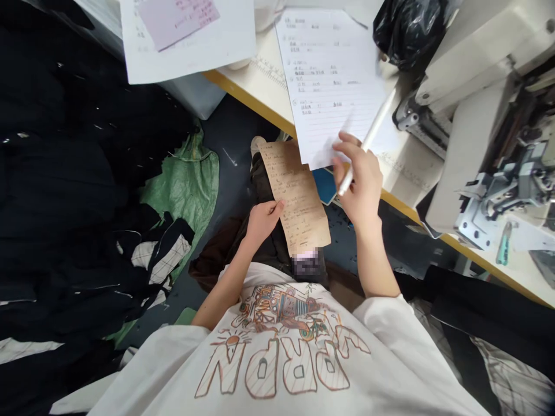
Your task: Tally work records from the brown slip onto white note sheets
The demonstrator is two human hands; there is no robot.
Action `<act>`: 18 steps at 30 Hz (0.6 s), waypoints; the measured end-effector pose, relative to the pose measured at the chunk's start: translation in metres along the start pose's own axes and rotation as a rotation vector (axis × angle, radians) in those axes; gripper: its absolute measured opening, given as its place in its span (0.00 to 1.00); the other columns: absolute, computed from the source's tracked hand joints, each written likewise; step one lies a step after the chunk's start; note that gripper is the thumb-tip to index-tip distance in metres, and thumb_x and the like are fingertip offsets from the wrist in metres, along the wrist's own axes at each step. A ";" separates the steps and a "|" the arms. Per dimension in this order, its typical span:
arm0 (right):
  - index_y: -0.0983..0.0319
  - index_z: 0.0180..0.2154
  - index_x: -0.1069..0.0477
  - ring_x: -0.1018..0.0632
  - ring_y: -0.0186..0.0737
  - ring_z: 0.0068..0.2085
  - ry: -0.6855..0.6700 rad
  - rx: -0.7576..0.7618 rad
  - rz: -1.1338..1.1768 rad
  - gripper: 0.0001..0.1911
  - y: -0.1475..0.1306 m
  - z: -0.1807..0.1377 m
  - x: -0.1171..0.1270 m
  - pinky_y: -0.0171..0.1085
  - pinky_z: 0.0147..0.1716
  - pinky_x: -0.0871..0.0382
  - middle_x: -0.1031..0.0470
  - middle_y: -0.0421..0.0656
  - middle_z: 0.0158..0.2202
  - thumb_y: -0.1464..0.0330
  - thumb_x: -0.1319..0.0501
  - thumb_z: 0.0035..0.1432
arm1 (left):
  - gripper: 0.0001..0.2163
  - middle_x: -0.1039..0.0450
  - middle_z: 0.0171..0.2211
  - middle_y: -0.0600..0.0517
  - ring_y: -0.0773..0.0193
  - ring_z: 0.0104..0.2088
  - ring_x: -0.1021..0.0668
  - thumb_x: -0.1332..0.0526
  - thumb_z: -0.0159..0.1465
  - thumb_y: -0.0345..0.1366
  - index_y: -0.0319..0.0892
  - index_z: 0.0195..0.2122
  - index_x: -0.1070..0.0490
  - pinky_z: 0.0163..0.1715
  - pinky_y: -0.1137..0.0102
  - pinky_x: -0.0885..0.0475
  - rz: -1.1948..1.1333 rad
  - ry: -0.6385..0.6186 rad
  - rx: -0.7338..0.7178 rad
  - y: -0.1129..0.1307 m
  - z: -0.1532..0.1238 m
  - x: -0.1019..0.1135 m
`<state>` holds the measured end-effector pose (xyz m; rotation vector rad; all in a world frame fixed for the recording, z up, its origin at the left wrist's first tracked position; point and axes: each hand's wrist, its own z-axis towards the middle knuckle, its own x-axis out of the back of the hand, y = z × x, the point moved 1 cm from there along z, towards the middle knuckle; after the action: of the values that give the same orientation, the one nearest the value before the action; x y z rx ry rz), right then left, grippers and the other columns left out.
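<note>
My left hand [264, 222] pinches the left edge of a brown sheet of paper [299, 199] covered in handwriting, held over my lap. In my right hand [362, 182] is a white pen [370, 136], slanting up and to the right between the fingers. That hand hovers at the lower right of a lined white sheet [333, 86] with several handwritten lines on its upper part. The lined sheet lies on the table and overhangs its front edge.
A sewing machine [468, 98] stands on the yellow-edged table [260, 107] at right, with teal snips [504, 245] near it. A black plastic bag [410, 29] sits behind. Dark garments [56, 190] and a green sack [195, 173] lie at left. A pink note [177, 20] rests on white paper.
</note>
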<state>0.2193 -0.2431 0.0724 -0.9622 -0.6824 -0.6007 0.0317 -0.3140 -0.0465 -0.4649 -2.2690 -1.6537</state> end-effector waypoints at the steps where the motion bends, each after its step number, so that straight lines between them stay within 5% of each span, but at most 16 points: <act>1: 0.53 0.49 0.30 0.26 0.52 0.62 -0.054 0.012 -0.018 0.11 0.002 0.010 -0.001 0.60 0.63 0.34 0.26 0.45 0.60 0.64 0.43 0.66 | 0.22 0.53 0.19 0.57 0.70 0.22 0.44 0.46 0.67 0.47 0.42 0.20 0.50 0.26 0.68 0.51 -0.001 -0.001 -0.001 -0.001 0.000 0.000; 6: 0.54 0.45 0.31 0.31 0.53 0.67 -0.201 0.079 -0.021 0.12 0.007 0.034 -0.005 0.66 0.69 0.48 0.29 0.42 0.64 0.69 0.38 0.58 | 0.22 0.52 0.19 0.57 0.70 0.23 0.43 0.47 0.67 0.47 0.42 0.20 0.49 0.26 0.68 0.51 -0.011 -0.005 -0.001 -0.003 0.000 0.001; 10: 0.54 0.48 0.31 0.25 0.51 0.59 -0.221 0.090 -0.059 0.17 0.010 0.031 -0.010 0.59 0.65 0.39 0.24 0.42 0.59 0.72 0.39 0.55 | 0.22 0.53 0.20 0.57 0.70 0.23 0.44 0.47 0.67 0.48 0.42 0.21 0.50 0.27 0.68 0.51 -0.021 -0.007 0.005 -0.001 -0.001 0.002; 13: 0.55 0.50 0.30 0.21 0.49 0.49 -0.208 0.072 -0.138 0.21 0.013 0.031 -0.011 0.49 0.51 0.28 0.19 0.42 0.47 0.74 0.42 0.55 | 0.22 0.54 0.20 0.57 0.70 0.24 0.45 0.47 0.67 0.48 0.42 0.21 0.51 0.27 0.68 0.52 -0.027 -0.011 0.013 0.000 -0.001 0.002; 18: 0.55 0.48 0.28 0.22 0.43 0.40 -0.008 0.083 -0.217 0.21 0.008 0.047 0.001 0.41 0.42 0.29 0.20 0.42 0.36 0.77 0.45 0.56 | 0.22 0.53 0.20 0.57 0.70 0.23 0.44 0.46 0.67 0.48 0.42 0.21 0.51 0.27 0.68 0.52 -0.028 -0.014 0.023 0.001 0.000 0.002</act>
<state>0.2146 -0.1985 0.0875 -0.8195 -0.8194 -0.7540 0.0309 -0.3139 -0.0445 -0.4429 -2.3115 -1.6409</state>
